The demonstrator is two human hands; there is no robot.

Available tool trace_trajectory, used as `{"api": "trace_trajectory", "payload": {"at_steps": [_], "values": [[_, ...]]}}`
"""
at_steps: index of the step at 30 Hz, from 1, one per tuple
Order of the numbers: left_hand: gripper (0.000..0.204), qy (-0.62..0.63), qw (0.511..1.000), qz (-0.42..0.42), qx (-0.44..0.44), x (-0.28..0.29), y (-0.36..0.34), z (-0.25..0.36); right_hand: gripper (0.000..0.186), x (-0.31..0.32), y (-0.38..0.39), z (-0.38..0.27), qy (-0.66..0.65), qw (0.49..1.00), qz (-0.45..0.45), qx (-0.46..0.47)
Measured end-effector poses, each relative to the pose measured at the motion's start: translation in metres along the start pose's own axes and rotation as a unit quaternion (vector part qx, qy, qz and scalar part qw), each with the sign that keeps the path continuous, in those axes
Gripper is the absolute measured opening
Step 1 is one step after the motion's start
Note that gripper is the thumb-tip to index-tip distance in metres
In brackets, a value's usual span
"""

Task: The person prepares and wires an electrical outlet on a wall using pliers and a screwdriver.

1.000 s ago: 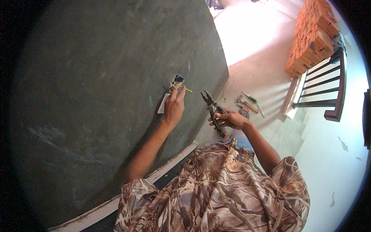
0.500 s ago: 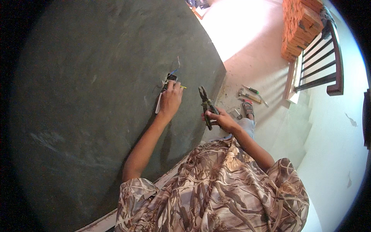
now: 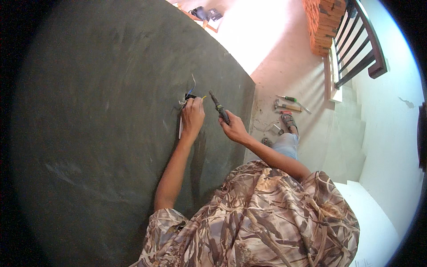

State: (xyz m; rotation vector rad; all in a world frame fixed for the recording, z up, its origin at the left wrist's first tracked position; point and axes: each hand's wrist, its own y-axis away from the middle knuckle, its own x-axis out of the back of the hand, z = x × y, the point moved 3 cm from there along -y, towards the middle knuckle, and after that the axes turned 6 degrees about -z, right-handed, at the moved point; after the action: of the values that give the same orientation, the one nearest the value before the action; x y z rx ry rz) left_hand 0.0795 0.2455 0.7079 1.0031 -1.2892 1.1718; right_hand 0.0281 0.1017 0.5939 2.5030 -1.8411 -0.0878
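My left hand (image 3: 193,116) is at a dark opening (image 3: 190,95) in the grey plastered surface, its fingers closed around a yellow wire (image 3: 204,97) whose end pokes out past the fingertips. Blue and whitish wires (image 3: 192,83) stick out just beyond them. A white plate (image 3: 180,127) hangs by the wrist, mostly hidden behind the hand. In my right hand (image 3: 234,129) is a pair of pliers (image 3: 218,105), seen nearly edge-on. Their tip points toward the yellow wire, a small gap away from it.
On the floor to the right lie a green-handled screwdriver (image 3: 290,99), a hammer (image 3: 289,106), a red-handled tool (image 3: 283,112) and a small metal box (image 3: 277,129), near my sandalled foot (image 3: 289,120). Stacked bricks (image 3: 321,26) and a dark railing (image 3: 362,49) stand at the far right, above stairs.
My right hand has brought the pliers up and left, near the yellow wire, and turned them edge-on. The left hand stays at the opening. The whole view has shifted slightly.
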Motion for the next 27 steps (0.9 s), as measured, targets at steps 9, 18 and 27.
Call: {"api": "trace_trajectory", "payload": {"at_steps": [9, 18, 27], "values": [[0.014, -0.003, 1.0, 0.0, 0.003, -0.001, 0.0, 0.002, 0.035, -0.022, -0.011, -0.012, 0.04, 0.996, 0.049, 0.055], [0.014, -0.013, 1.0, 0.008, -0.009, -0.004, 0.0, -0.002, 0.033, -0.03, -0.016, -0.011, 0.055, 0.995, 0.059, 0.06], [0.015, -0.016, 1.0, -0.003, 0.002, -0.005, -0.002, -0.004, 0.033, -0.03, -0.022, -0.011, 0.051, 0.996, 0.045, 0.058]]}}
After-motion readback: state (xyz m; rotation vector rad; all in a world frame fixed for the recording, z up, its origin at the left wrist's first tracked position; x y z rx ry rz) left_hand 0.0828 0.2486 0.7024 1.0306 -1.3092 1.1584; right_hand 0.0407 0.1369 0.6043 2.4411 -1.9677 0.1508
